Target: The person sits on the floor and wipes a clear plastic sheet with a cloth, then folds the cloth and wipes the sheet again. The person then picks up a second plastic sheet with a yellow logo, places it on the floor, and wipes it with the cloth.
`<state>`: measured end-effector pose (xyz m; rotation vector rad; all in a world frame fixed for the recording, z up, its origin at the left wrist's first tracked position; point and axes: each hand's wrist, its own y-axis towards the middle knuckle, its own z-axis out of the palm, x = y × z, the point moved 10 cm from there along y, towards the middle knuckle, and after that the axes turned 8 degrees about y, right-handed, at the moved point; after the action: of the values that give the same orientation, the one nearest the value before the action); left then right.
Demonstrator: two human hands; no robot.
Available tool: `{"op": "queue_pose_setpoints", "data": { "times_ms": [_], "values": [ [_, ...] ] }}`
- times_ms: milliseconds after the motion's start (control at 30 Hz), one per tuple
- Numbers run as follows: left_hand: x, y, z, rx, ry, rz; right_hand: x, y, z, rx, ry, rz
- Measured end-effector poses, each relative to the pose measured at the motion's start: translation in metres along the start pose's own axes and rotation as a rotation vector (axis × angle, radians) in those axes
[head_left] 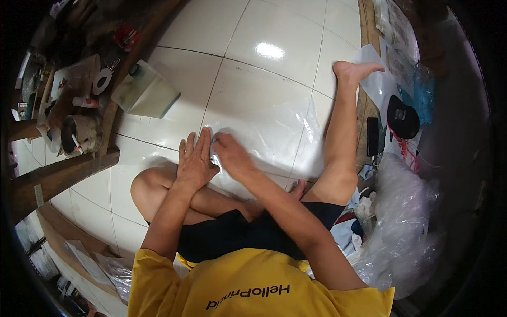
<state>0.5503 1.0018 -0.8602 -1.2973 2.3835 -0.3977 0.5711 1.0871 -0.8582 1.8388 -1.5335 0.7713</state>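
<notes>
A clear plastic sheet or bag (269,132) lies spread on the white tiled floor in front of me. My left hand (195,161) presses flat near its left edge, fingers stretched out and pointing away from me. Just to the right, my right hand (232,156) has its fingers curled and bunched together at that same edge, near the left fingertips. Something small and bluish shows beside the right fingertips; whether the hand pinches it or the plastic edge, I cannot make out.
A whitish translucent jug-like container (145,92) lies at left by a wooden frame. Nearby stands a round tin (82,132) with a cigarette. On the right are a black cap (403,117), a dark phone (373,136) and crumpled clear plastic (396,222). My right leg (340,137) stretches alongside the sheet.
</notes>
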Motion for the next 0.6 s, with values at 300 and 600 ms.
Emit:
{"op": "queue_pose_setpoints", "data": {
  "times_ms": [300,600],
  "values": [
    [0.002,0.000,0.005,0.145,0.069,-0.027,-0.141,-0.017,-0.159,-0.388,-0.375,0.134],
    [0.004,0.006,0.011,0.185,0.092,-0.048,-0.077,-0.030,-0.025,-0.187,-0.081,-0.052]
  ]
}}
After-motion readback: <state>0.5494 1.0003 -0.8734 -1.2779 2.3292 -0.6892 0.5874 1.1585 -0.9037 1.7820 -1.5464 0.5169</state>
